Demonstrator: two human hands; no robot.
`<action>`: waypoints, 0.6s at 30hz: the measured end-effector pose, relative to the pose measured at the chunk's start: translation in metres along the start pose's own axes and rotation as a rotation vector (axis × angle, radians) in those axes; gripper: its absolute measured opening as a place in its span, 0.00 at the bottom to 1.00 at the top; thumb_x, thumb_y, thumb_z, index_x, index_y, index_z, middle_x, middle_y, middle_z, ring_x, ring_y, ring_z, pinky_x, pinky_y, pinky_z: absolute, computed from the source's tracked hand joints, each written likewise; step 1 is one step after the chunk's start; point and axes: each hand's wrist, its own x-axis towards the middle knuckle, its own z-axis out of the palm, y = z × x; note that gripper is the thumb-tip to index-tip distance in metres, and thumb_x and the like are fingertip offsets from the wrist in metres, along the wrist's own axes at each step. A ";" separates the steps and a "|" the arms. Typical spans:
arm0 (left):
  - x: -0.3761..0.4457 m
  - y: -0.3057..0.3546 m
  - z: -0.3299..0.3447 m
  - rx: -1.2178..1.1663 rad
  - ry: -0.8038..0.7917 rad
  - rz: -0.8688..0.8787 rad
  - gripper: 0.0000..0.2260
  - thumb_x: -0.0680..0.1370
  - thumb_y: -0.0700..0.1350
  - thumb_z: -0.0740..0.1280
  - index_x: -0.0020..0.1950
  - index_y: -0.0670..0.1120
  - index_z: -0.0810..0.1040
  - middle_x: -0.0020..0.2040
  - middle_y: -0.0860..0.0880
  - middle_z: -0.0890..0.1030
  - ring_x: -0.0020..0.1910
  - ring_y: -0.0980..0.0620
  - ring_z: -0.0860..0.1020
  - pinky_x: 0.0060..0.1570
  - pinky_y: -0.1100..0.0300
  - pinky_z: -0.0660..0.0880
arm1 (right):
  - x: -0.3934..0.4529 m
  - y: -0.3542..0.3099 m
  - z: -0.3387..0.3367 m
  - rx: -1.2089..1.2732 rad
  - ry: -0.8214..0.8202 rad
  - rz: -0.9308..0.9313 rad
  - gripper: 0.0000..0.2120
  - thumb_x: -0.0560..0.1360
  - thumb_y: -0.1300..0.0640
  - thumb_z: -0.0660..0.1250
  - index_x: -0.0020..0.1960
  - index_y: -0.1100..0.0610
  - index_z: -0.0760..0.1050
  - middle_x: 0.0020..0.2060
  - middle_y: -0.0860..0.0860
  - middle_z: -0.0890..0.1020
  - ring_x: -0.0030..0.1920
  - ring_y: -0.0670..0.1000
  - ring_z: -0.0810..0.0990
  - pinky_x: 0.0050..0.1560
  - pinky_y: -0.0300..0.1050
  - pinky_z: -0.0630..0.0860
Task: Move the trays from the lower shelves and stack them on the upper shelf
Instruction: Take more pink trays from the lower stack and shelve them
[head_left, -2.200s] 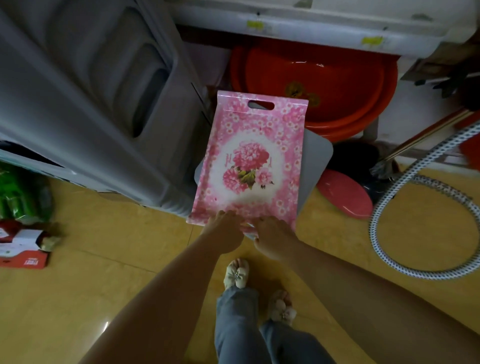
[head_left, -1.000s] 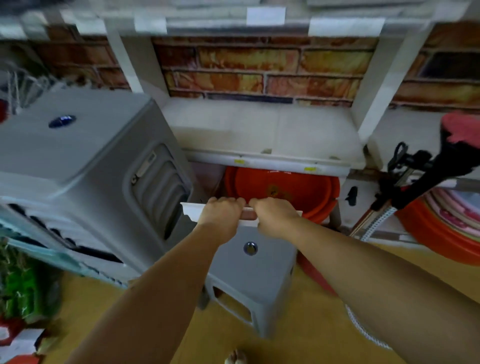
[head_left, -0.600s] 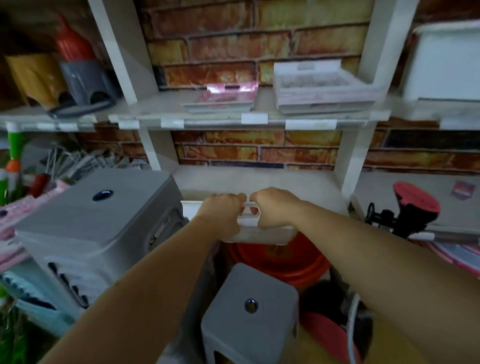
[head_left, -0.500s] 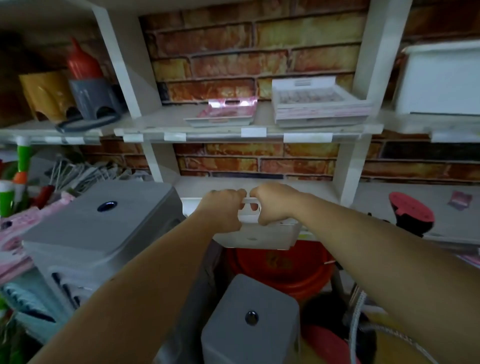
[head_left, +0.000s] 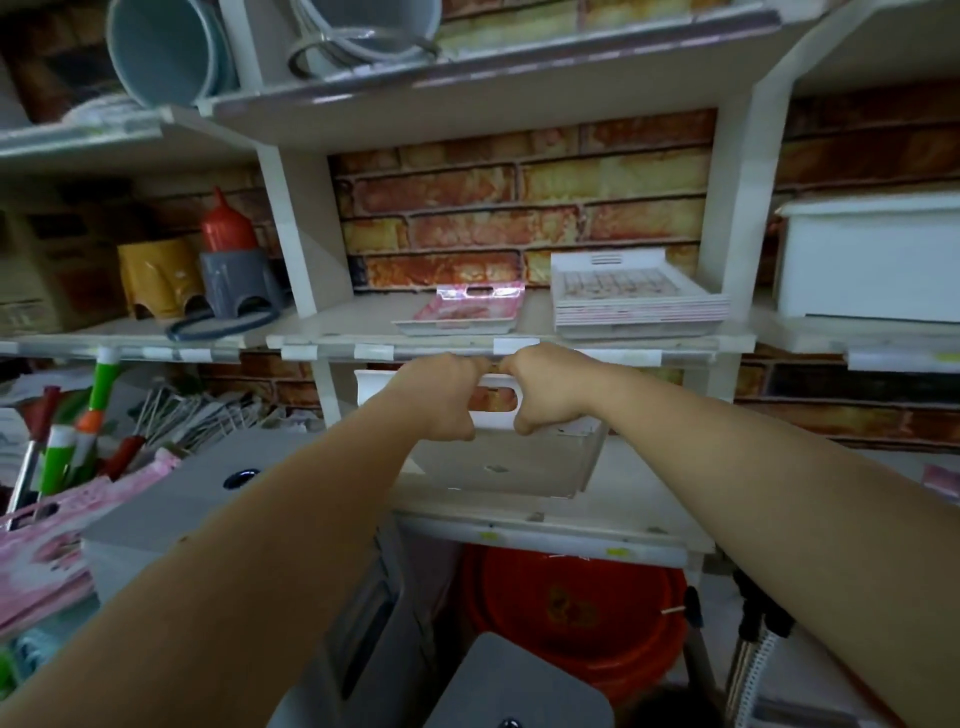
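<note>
Brick-patterned wall behind white shelving, centre of frame. Upper shelf across the middle, bearing a single pink floral tray and, just beside it toward the right, a squared stack of trays. Held tray just below that shelf's front edge, centre frame, tilted with the white underside facing the camera and the handle slot uppermost. Left hand and right hand side by side at the handle rim, fingers curled and clamped on it. Probably gripped by the near end so the far end can slide in first. Plain white plastic underneath with small moulded marks; upper face hidden. Grey stool and red basin lower centre.
</note>
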 end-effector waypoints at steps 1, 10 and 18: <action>-0.001 -0.001 -0.008 -0.002 -0.002 -0.008 0.31 0.71 0.49 0.72 0.72 0.49 0.64 0.61 0.47 0.77 0.60 0.46 0.75 0.51 0.56 0.71 | -0.001 -0.001 -0.006 -0.010 0.020 -0.011 0.18 0.69 0.58 0.71 0.58 0.58 0.73 0.42 0.51 0.74 0.43 0.53 0.75 0.34 0.42 0.69; -0.012 -0.013 -0.097 0.066 0.128 -0.085 0.26 0.69 0.49 0.76 0.63 0.45 0.72 0.43 0.50 0.74 0.46 0.48 0.73 0.47 0.56 0.72 | -0.009 -0.020 -0.078 -0.012 0.207 -0.106 0.16 0.69 0.57 0.73 0.35 0.50 0.65 0.33 0.47 0.70 0.31 0.46 0.69 0.28 0.42 0.63; -0.022 -0.021 -0.145 0.167 0.323 -0.185 0.28 0.69 0.47 0.75 0.67 0.49 0.70 0.52 0.48 0.77 0.55 0.46 0.75 0.46 0.56 0.68 | -0.003 -0.033 -0.117 -0.022 0.439 -0.187 0.12 0.68 0.57 0.72 0.40 0.52 0.67 0.38 0.49 0.73 0.41 0.52 0.75 0.38 0.44 0.72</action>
